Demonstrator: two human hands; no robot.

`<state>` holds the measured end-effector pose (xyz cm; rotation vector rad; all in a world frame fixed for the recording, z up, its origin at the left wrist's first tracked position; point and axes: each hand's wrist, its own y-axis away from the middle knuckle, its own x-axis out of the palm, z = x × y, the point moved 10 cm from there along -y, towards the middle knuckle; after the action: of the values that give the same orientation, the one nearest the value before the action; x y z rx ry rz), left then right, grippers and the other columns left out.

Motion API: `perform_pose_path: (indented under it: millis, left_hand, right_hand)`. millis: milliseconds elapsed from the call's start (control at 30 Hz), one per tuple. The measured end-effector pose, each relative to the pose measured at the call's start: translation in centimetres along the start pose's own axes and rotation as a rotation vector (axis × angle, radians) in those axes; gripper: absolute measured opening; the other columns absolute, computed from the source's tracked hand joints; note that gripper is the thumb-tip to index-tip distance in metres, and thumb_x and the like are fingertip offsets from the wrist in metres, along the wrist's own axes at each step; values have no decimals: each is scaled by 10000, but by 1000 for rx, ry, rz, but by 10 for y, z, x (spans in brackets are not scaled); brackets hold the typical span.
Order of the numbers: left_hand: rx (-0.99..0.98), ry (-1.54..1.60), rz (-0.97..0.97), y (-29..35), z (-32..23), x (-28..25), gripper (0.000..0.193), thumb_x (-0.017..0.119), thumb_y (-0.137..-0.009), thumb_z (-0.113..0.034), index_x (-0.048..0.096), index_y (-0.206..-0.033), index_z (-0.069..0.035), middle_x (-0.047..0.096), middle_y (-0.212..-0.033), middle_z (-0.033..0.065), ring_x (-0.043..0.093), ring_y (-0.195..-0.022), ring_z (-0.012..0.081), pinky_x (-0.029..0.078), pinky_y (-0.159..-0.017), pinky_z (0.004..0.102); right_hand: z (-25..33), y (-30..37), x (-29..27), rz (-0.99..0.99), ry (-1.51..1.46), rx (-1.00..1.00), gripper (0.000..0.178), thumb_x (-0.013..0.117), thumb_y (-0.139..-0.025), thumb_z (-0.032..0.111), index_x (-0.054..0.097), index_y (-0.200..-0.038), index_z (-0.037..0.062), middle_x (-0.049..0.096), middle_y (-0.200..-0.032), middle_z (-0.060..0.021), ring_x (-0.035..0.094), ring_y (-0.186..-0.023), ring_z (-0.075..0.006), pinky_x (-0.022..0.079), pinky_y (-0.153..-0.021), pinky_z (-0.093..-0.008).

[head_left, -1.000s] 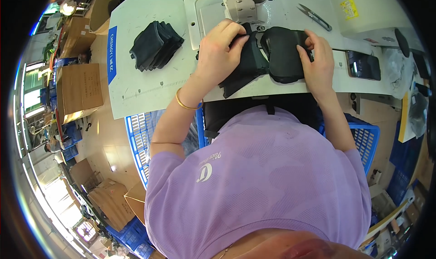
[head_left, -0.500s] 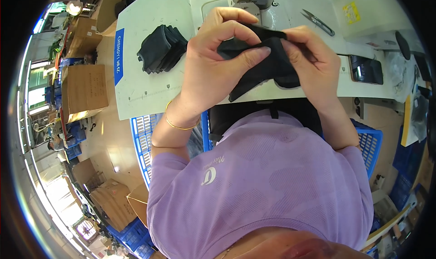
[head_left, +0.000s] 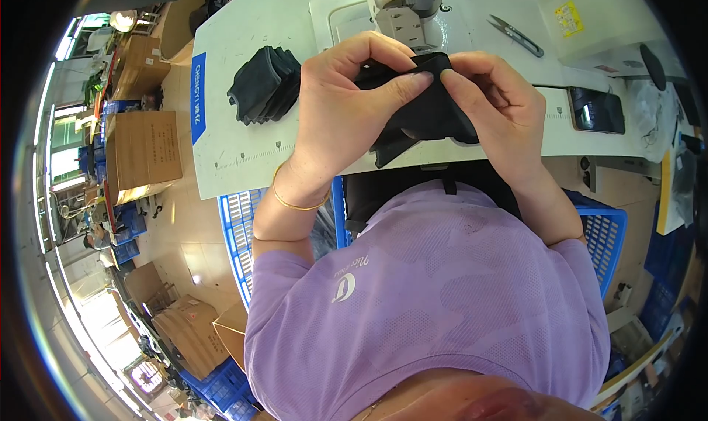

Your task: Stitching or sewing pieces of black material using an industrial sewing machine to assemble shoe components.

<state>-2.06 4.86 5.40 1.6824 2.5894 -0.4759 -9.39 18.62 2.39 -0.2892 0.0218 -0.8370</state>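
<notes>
Currently, left hand [head_left: 341, 109] pinching upper edge of black piece [head_left: 431, 115], thumb and curled index almost meeting; right hand [head_left: 501, 105] pinching just beside, thumb pressing near face, fingers curling behind. Black piece lying on near side of sewing machine [head_left: 404, 16], looking matte, folded, pointed corner jutting lower left. Left of sewing machine, blue label [head_left: 198, 100] showing white lettering; right, yellow sticker [head_left: 568, 19] bearing print too small to read.
</notes>
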Motion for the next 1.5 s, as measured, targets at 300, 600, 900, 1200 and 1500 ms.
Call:
perform_pose_path:
  millis: [300, 600, 900, 1200, 1500]
  left_hand:
    - [-31, 42, -57, -1, -1, 0, 99, 765, -826, -33, 705, -898, -2, 694, -871, 18, 622, -810, 71, 509, -746, 212]
    - [-85, 34, -35, -5, 5, -3, 128, 766, -841, -60, 724, -942, 6, 701, -823, 16, 616, -748, 56, 503, -683, 186]
    - [2, 179, -262, -10, 10, -37, 130, 760, -840, -10, 725, -956, 36, 715, -849, 56, 648, -769, 79, 523, -725, 188]
    - [2, 233, -259, -10, 16, -39, 141, 767, -833, -10, 727, -961, 32, 716, -857, 58, 650, -776, 81, 524, -737, 188]
    - [17, 257, -251, -11, 15, -39, 146, 762, -827, 11, 728, -967, 37, 719, -861, 67, 658, -776, 88, 534, -737, 191]
  right_hand:
    - [7, -3, -2, -56, 101, -52, 134, 657, -932, 97, 688, -1010, -7, 680, -772, -34, 628, -715, -63, 494, -634, -211]
    - [6, -9, 1, -49, 130, -38, 158, 671, -923, 120, 695, -1014, -7, 690, -768, -46, 631, -706, -66, 498, -632, -217]
    - [2, -5, 4, -14, 139, -6, 184, 690, -915, 133, 695, -1028, -11, 700, -777, -49, 622, -696, -48, 489, -628, -197]
    - [8, -7, 2, -41, 223, -40, 149, 661, -931, 113, 698, -979, -22, 639, -675, -11, 541, -617, -18, 413, -542, -183]
    - [4, -8, 4, -45, 211, -22, 159, 630, -946, 107, 693, -972, -37, 558, -646, 40, 458, -591, 4, 350, -515, -173]
